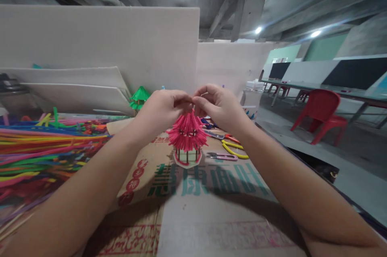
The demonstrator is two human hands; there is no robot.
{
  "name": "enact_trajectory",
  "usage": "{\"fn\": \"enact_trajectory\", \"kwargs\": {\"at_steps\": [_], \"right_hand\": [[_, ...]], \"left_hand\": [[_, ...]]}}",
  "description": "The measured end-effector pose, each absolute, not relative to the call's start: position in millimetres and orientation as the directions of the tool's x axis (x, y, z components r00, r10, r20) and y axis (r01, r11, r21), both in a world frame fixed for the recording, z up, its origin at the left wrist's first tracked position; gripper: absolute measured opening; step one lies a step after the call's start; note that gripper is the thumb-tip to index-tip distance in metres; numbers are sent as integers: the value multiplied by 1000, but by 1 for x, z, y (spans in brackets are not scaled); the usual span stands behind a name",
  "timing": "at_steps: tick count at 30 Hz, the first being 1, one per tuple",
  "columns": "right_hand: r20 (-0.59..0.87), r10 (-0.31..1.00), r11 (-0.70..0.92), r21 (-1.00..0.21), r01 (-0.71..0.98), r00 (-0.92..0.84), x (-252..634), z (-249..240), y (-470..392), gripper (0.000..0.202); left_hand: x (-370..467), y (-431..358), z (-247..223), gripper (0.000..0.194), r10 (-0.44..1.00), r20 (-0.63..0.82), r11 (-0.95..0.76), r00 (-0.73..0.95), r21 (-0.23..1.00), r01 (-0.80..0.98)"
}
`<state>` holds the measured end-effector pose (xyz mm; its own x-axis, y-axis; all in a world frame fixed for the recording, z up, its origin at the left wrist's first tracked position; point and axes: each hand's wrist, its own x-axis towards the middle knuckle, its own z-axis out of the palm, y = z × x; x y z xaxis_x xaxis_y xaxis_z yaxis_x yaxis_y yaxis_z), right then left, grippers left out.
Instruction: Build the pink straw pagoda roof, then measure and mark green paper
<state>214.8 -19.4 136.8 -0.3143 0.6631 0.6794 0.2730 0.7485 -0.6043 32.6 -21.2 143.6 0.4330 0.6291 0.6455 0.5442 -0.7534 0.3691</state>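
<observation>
Centre of frame: both hands meet over a small pink pipe-cleaner pavilion model [187, 138]. Left hand [161, 107] and right hand [216, 105] are pinched closed, fingers [202, 105] nearly touching each other at the tip of the model's pink roof. The model stands upright on a flattened cardboard sheet [211, 208] with printed green and red characters, which covers the desk in the lower half of the frame; its base shows pale posts on a light disc. Left of frame: a thick pile of multicoloured pipe cleaners [45, 148] lying lengthwise. Just right of the model: yellow-handled scissors [232, 148] and a pink thread snip [222, 156], both on the cardboard, apart from the hands. Behind the left hand: a green pavilion model [139, 97] against white boards [99, 47]. Right of frame: red plastic chair [322, 113].
</observation>
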Motion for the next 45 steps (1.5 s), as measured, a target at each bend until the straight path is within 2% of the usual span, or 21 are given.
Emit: {"fn": "enact_trajectory", "kwargs": {"at_steps": [3,6,7,9,12,18,23,30,39,45], "right_hand": [[521,765,642,-567,516,-379,231,141,-9,25],[219,896,443,-415,795,-385,255,134,19,36],[187,934,354,-346,869,-306,263,128,31,35],[235,954,250,-296,922,-184,276,110,55,25],[294,953,160,-310,937,-66,286,75,85,29],[269,962,166,-408,898,-56,283,24,112,49],[225,968,202,-445,873,-109,278,9,117,38],[229,970,183,-455,872,-84,271,6,116,36],[302,952,199,-500,843,-45,275,10,116,35],[336,942,184,-568,802,22,276,22,115,33]], "left_hand": [[27,-12,144,17,683,608,-705,405,405,582],[21,3,140,17,720,599,-677,351,491,549],[19,8,139,17,725,610,-667,320,506,547],[16,17,137,18,746,623,-626,237,532,571],[14,23,137,20,791,583,-556,185,558,617],[19,19,136,50,802,438,-594,407,510,622],[26,19,128,43,758,373,-645,534,549,531],[25,23,126,43,777,366,-617,512,600,509],[24,25,129,40,783,515,-619,349,699,356],[24,20,132,32,769,541,-639,341,661,394]]}}
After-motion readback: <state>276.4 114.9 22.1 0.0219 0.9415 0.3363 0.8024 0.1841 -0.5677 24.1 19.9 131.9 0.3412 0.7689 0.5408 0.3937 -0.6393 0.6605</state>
